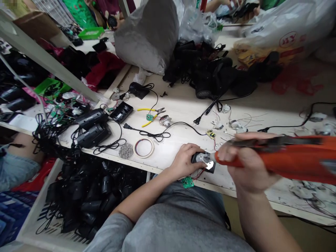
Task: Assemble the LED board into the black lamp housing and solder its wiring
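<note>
Largest first: we log the white bench (pixel 181 106), strewn with corded parts. Over it we see the orange power driver (pixel 294 157), roughly level, nose to our left. Our right hand (pixel 252 168) is wrapped closely around its front end. Our left hand (pixel 185 159), half curled, grips the black housing (pixel 212 169) at the bench's near edge, under the driver's nose; contact unclear. Beside it, 1 green circuit board (pixel 187 182) overhangs the edge.

The tool (pixel 294 157) is orange, the casing (pixel 195 158) black, the board (pixel 188 182) green.
</note>
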A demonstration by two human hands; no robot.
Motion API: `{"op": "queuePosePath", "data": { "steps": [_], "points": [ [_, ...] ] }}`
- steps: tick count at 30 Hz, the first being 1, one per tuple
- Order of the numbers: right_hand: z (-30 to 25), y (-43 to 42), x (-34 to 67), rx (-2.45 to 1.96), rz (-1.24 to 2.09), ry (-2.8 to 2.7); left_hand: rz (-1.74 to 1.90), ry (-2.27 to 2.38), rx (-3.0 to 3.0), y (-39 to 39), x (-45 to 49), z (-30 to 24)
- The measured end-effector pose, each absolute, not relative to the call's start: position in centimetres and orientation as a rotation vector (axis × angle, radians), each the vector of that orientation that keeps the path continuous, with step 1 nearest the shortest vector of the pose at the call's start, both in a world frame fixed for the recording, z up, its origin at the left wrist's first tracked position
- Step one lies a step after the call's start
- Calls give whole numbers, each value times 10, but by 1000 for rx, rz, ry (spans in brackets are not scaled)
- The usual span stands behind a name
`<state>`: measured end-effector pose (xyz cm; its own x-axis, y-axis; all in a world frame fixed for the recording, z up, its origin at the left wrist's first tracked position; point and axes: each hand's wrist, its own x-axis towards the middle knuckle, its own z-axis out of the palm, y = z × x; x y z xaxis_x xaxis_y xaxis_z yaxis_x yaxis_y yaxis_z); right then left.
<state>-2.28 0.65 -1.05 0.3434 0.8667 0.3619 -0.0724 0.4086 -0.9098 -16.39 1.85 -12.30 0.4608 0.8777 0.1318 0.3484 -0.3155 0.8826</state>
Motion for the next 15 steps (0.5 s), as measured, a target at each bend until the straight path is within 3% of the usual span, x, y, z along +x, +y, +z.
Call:
{"op": "queuePosePath", "data": {
  "steps": [4,15],
  "points": [
    [-1,-4,-4,-967,665,-926,828,1018,1908,17,-168,-118],
    [-41,-12,48,-1338,442,-887,1101,1069,1890,29,-194,-81]
  ]
}}
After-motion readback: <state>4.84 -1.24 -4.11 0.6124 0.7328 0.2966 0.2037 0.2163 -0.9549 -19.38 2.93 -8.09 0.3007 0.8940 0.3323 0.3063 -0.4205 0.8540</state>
